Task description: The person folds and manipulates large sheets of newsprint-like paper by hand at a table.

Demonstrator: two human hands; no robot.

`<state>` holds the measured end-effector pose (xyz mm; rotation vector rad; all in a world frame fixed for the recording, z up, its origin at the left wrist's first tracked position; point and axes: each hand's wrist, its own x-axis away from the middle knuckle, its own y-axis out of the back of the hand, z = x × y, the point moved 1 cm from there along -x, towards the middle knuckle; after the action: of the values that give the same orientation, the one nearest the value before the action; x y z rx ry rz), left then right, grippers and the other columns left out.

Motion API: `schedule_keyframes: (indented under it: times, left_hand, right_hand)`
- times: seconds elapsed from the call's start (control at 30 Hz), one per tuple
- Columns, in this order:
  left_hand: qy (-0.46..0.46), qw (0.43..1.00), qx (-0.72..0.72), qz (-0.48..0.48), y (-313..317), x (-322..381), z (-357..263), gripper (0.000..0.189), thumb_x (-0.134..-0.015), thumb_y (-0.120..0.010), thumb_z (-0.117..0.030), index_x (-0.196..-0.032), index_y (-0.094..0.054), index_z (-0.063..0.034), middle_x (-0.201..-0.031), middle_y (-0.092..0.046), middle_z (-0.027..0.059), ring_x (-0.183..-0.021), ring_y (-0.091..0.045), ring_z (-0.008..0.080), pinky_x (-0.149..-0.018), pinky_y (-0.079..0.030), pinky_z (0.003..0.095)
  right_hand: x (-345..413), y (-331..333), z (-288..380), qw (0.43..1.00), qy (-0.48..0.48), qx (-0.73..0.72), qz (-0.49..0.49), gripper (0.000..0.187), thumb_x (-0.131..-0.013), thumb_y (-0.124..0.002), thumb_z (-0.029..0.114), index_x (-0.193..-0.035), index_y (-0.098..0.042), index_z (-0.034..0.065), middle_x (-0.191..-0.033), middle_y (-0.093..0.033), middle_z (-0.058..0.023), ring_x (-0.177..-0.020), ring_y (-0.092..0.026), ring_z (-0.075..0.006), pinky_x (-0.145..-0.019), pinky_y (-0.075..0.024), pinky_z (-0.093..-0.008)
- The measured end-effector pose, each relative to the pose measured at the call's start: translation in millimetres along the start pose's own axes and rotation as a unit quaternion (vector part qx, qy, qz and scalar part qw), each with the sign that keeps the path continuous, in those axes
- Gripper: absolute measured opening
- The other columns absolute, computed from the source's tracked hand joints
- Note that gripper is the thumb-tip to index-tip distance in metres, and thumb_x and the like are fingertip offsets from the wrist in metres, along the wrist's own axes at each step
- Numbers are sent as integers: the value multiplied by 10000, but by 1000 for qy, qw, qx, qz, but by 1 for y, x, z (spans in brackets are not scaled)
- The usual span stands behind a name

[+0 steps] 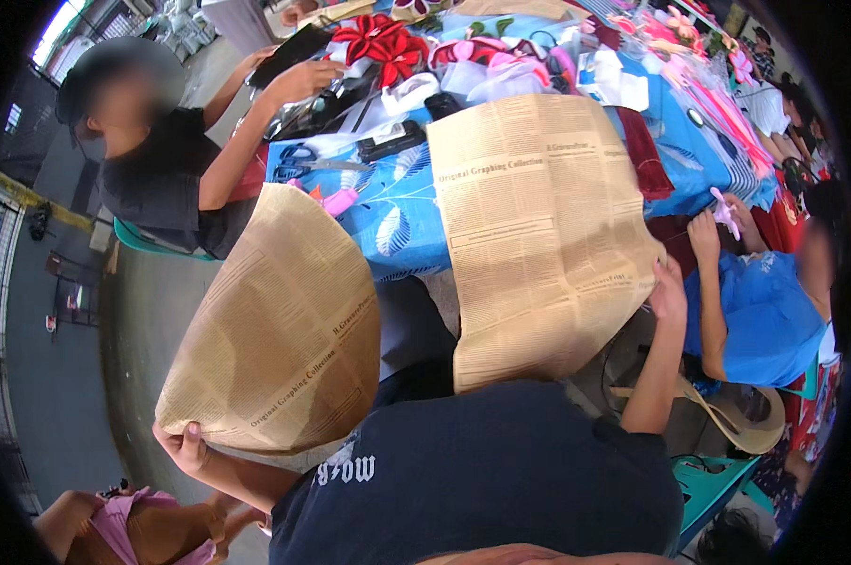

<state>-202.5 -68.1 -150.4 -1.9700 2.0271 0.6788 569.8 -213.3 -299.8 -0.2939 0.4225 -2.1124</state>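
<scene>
My left hand (185,446) grips the lower left corner of a brown newsprint-patterned wrapping sheet (291,332), thumb on top. This sheet curves and hangs to the left of my lap, apart from the table. In my right hand (669,289) is the right edge of a second newsprint-patterned sheet (538,247). Its far part lies over the table's front edge, and its near end reaches down towards my lap. Both sheets bear printed text. Between them show my dark-clothed leg (415,325) and the blue leaf-patterned tablecloth (390,233).
Scissors (319,164), a black case (391,141) and a pink glue gun (339,202) lie on the table. Red fabric flowers (379,42) sit farther back. A person in black (164,162) works at left; another in blue (757,311) sits at right, holding a pink piece.
</scene>
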Motion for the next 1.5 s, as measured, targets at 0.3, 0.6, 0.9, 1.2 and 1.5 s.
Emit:
schedule_keyframes:
  times: [0.3, 0.6, 0.9, 1.2, 1.5]
  left_hand:
    - [-81, 996, 19, 33, -27, -32, -18, 412, -801, -736, -171, -1049, -620, 138, -997, -674, 151, -894, -618, 186, -837, -453, 295]
    - [-162, 979, -78, 101, -51, -84, -100, 362, -821, -742, -181, -1000, -601, 101, -910, -648, 95, -813, -563, 125, -788, -410, 250]
    - [-278, 956, -52, 72, -85, -103, -137, 394, -804, -736, -234, -937, -614, 115, -813, -658, 114, -722, -557, 118, -682, -404, 231]
    - [-256, 960, 7, 114, -102, -118, -142, 338, -754, -747, -191, -871, -636, 105, -814, -642, 101, -705, -554, 126, -651, -381, 247]
    - [-238, 966, 6, 99, -114, -123, -135, 387, -707, -767, -207, -913, -658, 103, -898, -658, 141, -758, -582, 170, -723, -410, 273]
  right_hand:
    - [-86, -102, 166, 981, 17, 171, 84, 181, -878, -679, 138, -998, -653, 4, -920, -688, -60, -824, -671, -144, -748, -536, -282]
    - [-155, -208, 235, 960, 23, 230, 155, 309, -897, -666, 306, -1038, -687, 32, -971, -704, -107, -871, -682, -168, -695, -576, -324]
    - [-141, -270, 287, 913, 214, 315, 144, 324, -901, -656, 312, -1062, -673, 32, -994, -695, -114, -897, -671, -179, -722, -563, -330]
    - [-135, -294, 319, 872, 285, 384, 102, 339, -906, -646, 318, -1085, -659, 31, -1018, -685, -121, -923, -659, -190, -750, -550, -336]
    - [-141, -292, 338, 826, 325, 459, 42, 354, -910, -636, 324, -1108, -645, 31, -1041, -675, -128, -950, -647, -201, -777, -537, -342]
